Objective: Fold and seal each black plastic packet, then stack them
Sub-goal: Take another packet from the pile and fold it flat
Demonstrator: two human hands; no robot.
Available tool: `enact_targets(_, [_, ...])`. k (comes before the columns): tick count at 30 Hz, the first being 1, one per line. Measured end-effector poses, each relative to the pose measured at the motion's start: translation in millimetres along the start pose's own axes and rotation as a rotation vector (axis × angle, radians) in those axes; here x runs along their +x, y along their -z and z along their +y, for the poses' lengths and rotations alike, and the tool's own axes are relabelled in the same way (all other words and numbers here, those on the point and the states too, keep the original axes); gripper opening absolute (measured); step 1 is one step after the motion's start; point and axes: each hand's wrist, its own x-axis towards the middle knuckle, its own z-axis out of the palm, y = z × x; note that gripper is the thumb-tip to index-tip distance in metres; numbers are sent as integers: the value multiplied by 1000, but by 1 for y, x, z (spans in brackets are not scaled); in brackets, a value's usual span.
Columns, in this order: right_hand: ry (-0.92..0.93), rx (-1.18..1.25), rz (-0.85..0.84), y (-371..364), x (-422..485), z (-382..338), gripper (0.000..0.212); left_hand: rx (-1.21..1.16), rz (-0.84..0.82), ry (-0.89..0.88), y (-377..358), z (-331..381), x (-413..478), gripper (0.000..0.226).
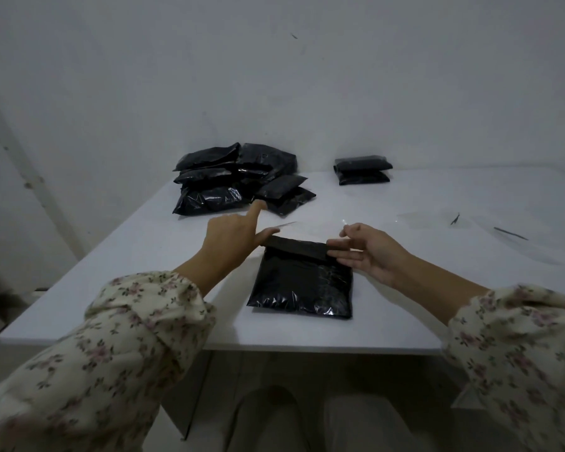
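1. Both forearms reach forward over the near edge of the desk (pixel 144 249), bare from the wrists to the floral left sleeve (pixel 128 327) and right sleeve (pixel 519 337).
2. The left grip (pixel 234 236) shows its back. Its index finger (pixel 256 210) is straight and points toward the far edge. The thumb (pixel 268 234) stretches rightward, its tip at the left end of the black packet (pixel 302 282)'s folded top. Its other fingers are hidden.
3. The right grip (pixel 369 252) turns its palm leftward. Its fingers are nearly straight, and their tips touch the right end of that fold. The thumb is raised above them.
4. The grips are level with each other, apart.
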Motion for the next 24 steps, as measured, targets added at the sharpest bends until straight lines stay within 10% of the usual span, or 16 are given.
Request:
enact_targets(9, [30, -63, 20, -6, -4, -5, 21, 110, -254, 90, 23, 11, 15, 61])
enact_targets(16, [26, -53, 9, -10, -7, -11, 20, -876, -548, 628, 20, 14, 18, 54])
enact_targets(24, [45, 19, -20, -13, -8, -21, 23, -1495, -762, 841, 33, 18, 21, 88])
